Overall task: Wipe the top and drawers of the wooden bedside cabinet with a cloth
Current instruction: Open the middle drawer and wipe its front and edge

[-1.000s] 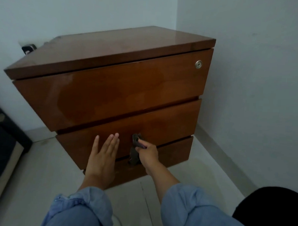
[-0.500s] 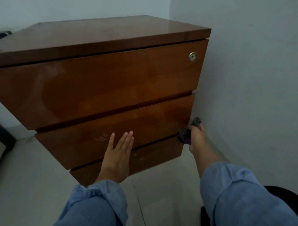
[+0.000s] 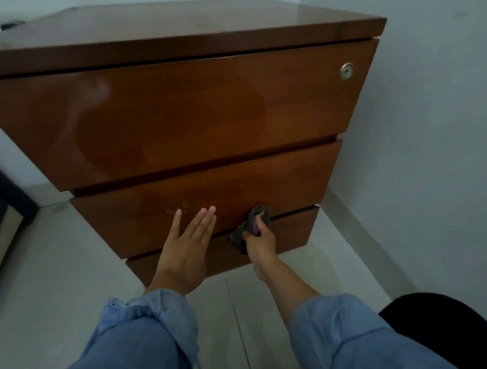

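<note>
— So, where is the cloth (image 3: pixel 252 223)?
— Bunched in the right hand (image 3: pixel 259 238), fingers curled round it, at the gap between the middle drawer (image 3: pixel 208 194) and bottom drawer (image 3: pixel 290 231) of the cabinet (image 3: pixel 187 39).
— The left hand (image 3: pixel 185 251)?
— Flat, fingers straight, against the middle drawer.
— Drawer contents?
— All three closed; cannot tell.

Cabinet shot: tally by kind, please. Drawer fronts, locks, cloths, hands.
Drawer fronts: 3, top, middle, bottom
Locks: 1, round metal lock on the top drawer
Cloths: 1, dark cloth gripped by the right hand
Hands: 2, right hand plus left hand, flat on the drawers
Total: 7
</note>
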Available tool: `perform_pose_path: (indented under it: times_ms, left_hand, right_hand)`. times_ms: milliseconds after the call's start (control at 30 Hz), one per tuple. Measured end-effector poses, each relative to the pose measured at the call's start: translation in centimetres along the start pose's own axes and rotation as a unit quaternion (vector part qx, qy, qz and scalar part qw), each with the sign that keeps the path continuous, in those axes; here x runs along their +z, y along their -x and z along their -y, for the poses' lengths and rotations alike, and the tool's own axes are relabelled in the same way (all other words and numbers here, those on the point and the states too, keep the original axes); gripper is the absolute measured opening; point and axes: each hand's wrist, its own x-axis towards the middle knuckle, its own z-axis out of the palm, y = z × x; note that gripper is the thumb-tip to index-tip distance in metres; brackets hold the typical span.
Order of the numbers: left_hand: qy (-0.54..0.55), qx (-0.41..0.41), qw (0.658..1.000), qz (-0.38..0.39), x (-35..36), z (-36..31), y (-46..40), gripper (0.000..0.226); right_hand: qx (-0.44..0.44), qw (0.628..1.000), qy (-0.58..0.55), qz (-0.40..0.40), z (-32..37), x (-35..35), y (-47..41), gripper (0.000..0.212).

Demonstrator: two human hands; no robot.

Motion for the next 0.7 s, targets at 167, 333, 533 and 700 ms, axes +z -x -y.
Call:
perform_pose_path:
  times_ms: [167, 333, 533, 700]
  left_hand:
    - [0.005, -0.024, 1.0, 0.019, 2.6, 2.8, 2.9, 0.084]
    - [0.089, -0.084, 0.992, 0.028, 3.6, 4.1, 5.0, 0.086]
    - [0.266, -0.166, 0.947, -0.071, 4.7, 5.2, 7.2, 0.086]
    - [0.401, -0.294, 0.828, -0.259, 3.6, 4.8, 6.5, 0.08]
  right_hand:
    - [0.005, 0.993, 0.061, 0.103, -0.5, 3.5, 3.2, 0.061]
    - [-0.052, 0.984, 0.025, 0.167, -1.1, 8.2, 6.7, 0.059]
    - [-0.218, 0.974, -0.064, -0.008, -2.4, 4.7, 7.9, 0.064]
    - [-0.371, 0.922, -0.041, -0.102, 1.8, 2.3, 6.1, 0.099]
